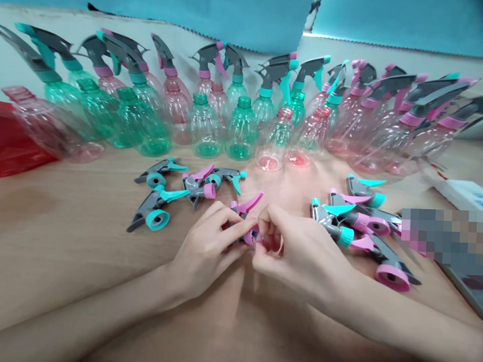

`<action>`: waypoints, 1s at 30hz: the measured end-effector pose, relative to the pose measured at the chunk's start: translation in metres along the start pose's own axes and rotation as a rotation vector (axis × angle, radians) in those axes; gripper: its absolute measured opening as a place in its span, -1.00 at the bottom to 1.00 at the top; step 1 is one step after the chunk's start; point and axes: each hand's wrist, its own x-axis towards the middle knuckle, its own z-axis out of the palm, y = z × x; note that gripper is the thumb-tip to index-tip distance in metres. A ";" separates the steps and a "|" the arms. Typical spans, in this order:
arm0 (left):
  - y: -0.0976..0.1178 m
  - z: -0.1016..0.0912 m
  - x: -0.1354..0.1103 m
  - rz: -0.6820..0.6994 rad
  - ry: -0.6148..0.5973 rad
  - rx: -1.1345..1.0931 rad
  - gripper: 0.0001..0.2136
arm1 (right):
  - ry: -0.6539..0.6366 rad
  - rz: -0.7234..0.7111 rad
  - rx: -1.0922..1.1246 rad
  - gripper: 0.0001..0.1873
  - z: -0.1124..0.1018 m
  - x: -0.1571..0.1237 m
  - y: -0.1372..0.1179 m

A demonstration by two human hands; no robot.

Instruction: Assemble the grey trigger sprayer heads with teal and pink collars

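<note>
My left hand (210, 243) and my right hand (298, 251) meet at the middle of a wooden table (65, 238). Between them they grip a grey spray-trigger head with a pink lever and pink collar (246, 210). The left fingers wrap its body; the right fingertips pinch at its pink collar end. Loose trigger heads lie on both sides: a teal and pink group (173, 192) to the left, another pile (362, 222) to the right.
Behind the hands stands a curved row of clear plastic bottles, green ones (243, 131) and pink ones (272, 145), some open, several capped with sprayers. A red bag (9, 141) lies far left, a white box (466, 194) far right.
</note>
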 end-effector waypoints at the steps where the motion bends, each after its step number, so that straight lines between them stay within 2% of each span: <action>1: 0.000 0.000 0.000 0.001 0.000 0.004 -0.82 | -0.005 0.010 0.017 -0.85 0.000 0.001 0.001; 7: 0.002 0.001 0.001 -0.003 -0.019 0.005 -0.86 | -0.029 -0.008 0.025 -0.87 -0.001 0.003 0.005; 11: 0.002 0.000 0.001 -0.023 -0.014 0.014 -0.78 | 0.014 -0.045 -0.219 -0.93 -0.004 0.000 0.003; 14: 0.003 0.000 0.002 -0.020 -0.025 0.029 -0.78 | 0.087 -0.102 -0.451 -0.89 -0.002 -0.005 0.000; 16: 0.003 0.001 0.002 -0.002 -0.033 0.042 -0.79 | 0.135 -0.162 -0.521 -0.86 0.001 -0.008 -0.002; 21: 0.004 0.003 0.002 0.056 -0.041 0.083 -0.81 | 0.137 -0.281 -0.543 -0.85 0.004 -0.015 -0.005; 27: 0.005 0.004 0.000 0.093 -0.052 0.122 -0.84 | 0.082 -0.283 -0.511 -0.82 0.002 -0.019 -0.009; 30: 0.006 0.003 -0.001 0.062 -0.050 0.148 -0.82 | 0.103 -0.234 -0.583 -0.81 -0.005 -0.015 -0.005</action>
